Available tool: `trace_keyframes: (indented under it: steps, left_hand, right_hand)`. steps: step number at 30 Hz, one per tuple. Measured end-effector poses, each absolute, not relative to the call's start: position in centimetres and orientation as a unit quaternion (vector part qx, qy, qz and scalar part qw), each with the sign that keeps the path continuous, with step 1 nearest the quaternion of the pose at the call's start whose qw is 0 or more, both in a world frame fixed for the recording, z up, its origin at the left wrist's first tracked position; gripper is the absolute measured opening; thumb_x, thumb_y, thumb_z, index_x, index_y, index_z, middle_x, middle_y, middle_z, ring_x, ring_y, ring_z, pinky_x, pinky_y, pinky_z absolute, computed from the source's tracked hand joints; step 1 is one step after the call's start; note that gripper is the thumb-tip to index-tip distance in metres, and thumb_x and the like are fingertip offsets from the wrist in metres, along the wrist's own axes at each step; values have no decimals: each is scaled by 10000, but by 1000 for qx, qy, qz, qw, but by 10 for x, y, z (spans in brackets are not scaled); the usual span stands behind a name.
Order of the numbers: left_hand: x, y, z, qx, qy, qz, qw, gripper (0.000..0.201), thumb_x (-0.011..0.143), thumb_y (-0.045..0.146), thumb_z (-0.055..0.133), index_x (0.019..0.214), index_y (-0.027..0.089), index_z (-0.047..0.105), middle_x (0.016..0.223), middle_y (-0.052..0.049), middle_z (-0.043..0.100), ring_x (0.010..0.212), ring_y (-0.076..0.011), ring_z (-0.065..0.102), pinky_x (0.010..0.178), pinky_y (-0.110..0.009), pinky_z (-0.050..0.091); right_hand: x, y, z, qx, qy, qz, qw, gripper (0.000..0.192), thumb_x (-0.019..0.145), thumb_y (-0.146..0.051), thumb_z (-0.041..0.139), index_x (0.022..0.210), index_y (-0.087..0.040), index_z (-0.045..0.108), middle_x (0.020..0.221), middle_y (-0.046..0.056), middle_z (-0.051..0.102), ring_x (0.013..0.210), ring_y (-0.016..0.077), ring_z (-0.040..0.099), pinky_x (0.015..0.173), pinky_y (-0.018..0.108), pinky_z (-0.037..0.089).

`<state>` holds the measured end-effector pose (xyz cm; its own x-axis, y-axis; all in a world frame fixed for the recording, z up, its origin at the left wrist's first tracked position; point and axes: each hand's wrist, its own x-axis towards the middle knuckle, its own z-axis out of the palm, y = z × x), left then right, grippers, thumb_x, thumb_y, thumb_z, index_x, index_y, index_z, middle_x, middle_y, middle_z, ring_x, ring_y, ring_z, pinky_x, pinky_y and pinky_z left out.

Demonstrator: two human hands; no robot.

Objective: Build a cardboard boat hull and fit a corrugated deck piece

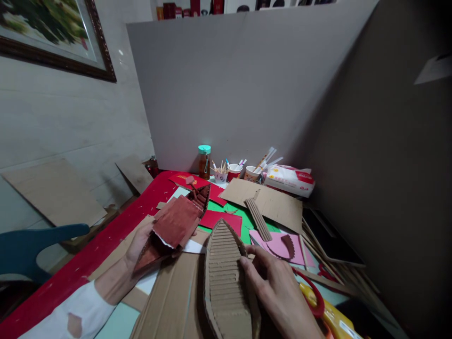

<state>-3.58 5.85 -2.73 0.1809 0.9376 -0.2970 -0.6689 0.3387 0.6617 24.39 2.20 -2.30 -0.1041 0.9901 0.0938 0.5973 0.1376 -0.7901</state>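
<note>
Left hand point(141, 245) grips a red-painted cardboard boat model point(174, 226), raised above the desk point(106, 240) near its left edge. Right hand point(278, 292) holds a plain corrugated boat hull point(224, 278) at the near edge, fingers on its right side. Yellow-handled scissors point(325, 310) lie just right. Cups of sticks point(233, 172) and a bottle point(204, 161) stand along the far edge.
</note>
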Motion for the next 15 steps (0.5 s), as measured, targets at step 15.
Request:
trace_keyframes:
  steps: [15]
  left_hand:
    - [-44, 67, -37, 272, 447, 544, 656, 293, 770, 162, 609, 1014, 122, 766, 885, -129, 800, 813, -317, 756, 684, -397, 625]
  right_hand:
    - [244, 22, -31, -586, -679, 280, 343, 425, 911, -540, 473, 1048, -194, 678, 687, 19, 671, 646, 224, 625, 637, 324, 446]
